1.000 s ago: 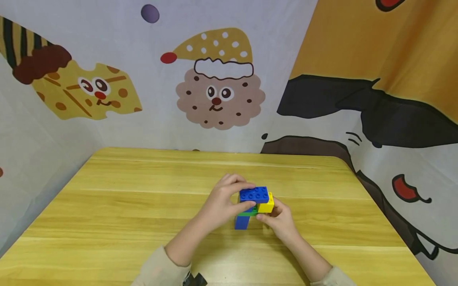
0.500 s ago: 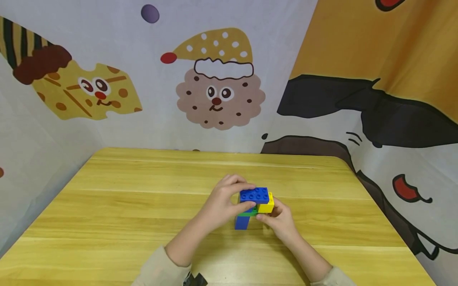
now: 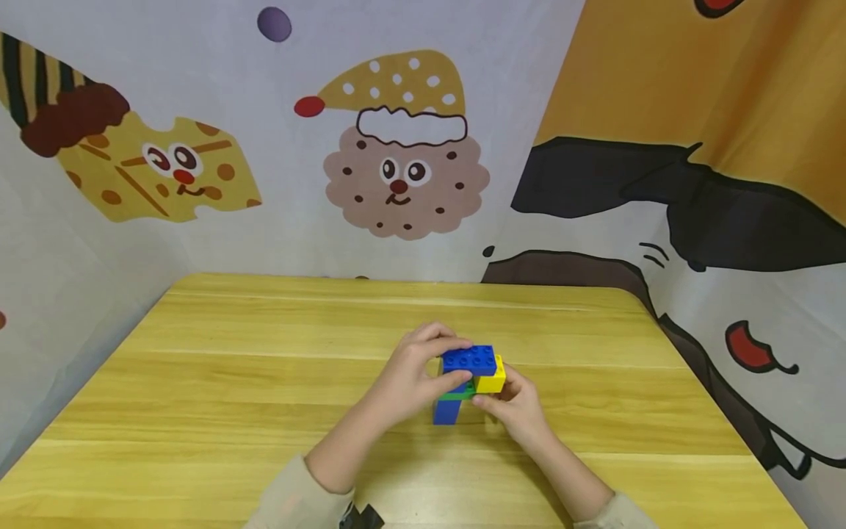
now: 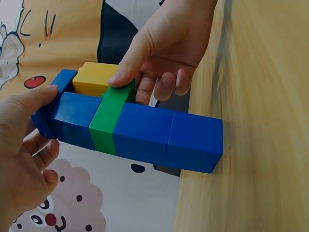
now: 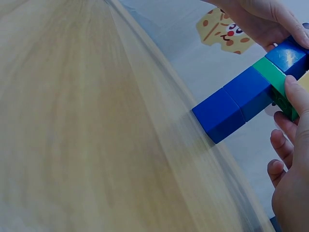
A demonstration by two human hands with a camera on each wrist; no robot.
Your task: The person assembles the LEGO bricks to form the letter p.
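Observation:
A toy brick tower stands on the table between both hands. At its base are two blue building bricks [image 4: 145, 128], stacked under a green building brick [image 4: 112, 116]. Another blue brick [image 4: 75, 118] and a yellow brick [image 3: 490, 383] sit side by side on the green one. Across the top lies a studded blue brick [image 3: 468, 360], overlapping the yellow brick in the head view. My left hand [image 3: 419, 371] pinches this top brick between thumb and fingers. From the right, my right hand [image 3: 518, 411] grips the green and yellow part, its thumb on the green brick's edge.
The wooden table [image 3: 264, 367] reaches back to a wall cloth [image 3: 231, 242] printed with cartoon figures. A black angular object [image 3: 361, 516] shows beside the left sleeve at the bottom edge.

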